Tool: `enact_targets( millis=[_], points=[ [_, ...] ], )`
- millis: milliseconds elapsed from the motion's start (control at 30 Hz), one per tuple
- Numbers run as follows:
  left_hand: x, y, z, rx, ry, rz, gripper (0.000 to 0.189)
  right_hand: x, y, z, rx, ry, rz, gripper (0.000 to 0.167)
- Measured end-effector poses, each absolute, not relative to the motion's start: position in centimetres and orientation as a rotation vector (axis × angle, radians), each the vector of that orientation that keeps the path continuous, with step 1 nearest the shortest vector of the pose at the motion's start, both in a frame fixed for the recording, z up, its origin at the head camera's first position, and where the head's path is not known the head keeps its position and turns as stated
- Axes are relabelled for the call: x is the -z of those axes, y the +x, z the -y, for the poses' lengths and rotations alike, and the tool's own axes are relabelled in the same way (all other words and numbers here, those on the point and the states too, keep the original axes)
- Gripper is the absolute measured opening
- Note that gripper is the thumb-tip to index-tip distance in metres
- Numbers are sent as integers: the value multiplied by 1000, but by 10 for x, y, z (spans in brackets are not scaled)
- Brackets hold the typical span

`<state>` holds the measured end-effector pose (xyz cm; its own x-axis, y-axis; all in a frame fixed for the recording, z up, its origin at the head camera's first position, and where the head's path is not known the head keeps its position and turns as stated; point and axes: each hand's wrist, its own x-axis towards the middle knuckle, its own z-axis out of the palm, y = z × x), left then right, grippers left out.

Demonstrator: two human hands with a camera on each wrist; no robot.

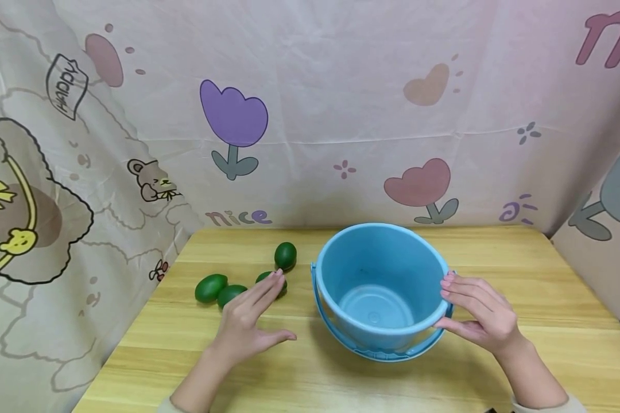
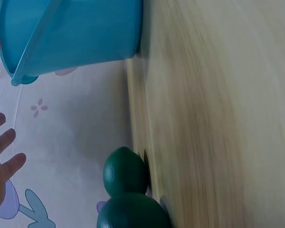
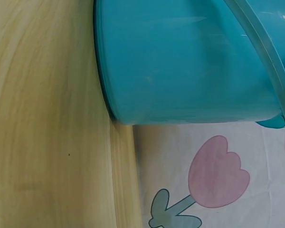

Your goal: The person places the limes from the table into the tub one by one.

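A light blue plastic bucket point(image 1: 382, 261) stands upright on the table, and its inside is bare down to the base. Its handle point(image 1: 336, 332) hangs down over the near side. My right hand point(image 1: 477, 312) touches the right side of the rim with nearly straight fingers, thumb apart. To the left of the bucket, my left hand point(image 1: 248, 324) is held in the air with fingers extended and thumb spread, holding nothing. Several smooth, dark green, lime-like fruits point(image 1: 211, 288) lie beyond it, two of them partly hidden by that hand. In the left wrist view, two fruits point(image 2: 126, 173) show.
The wooden table point(image 1: 547, 321) reaches back to a printed cloth point(image 1: 320, 103) hanging behind it. More cloth point(image 1: 46, 321) hangs along the left side. One fruit point(image 1: 286, 256) lies farther back, close to the bucket's left side.
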<state>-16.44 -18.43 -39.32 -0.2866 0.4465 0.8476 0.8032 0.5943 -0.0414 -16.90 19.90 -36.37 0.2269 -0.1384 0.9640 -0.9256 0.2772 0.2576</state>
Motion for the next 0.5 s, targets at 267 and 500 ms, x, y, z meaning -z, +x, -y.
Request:
enact_targets(
  millis=[267,500],
  points=[
    [398,-160,202,491,-955,2039,91,365,-170,-199,-755,1165,1236,44],
    [399,-157,217,537,-917,2111,96,364,-170,-199,-751,1161,1225,45]
  ],
)
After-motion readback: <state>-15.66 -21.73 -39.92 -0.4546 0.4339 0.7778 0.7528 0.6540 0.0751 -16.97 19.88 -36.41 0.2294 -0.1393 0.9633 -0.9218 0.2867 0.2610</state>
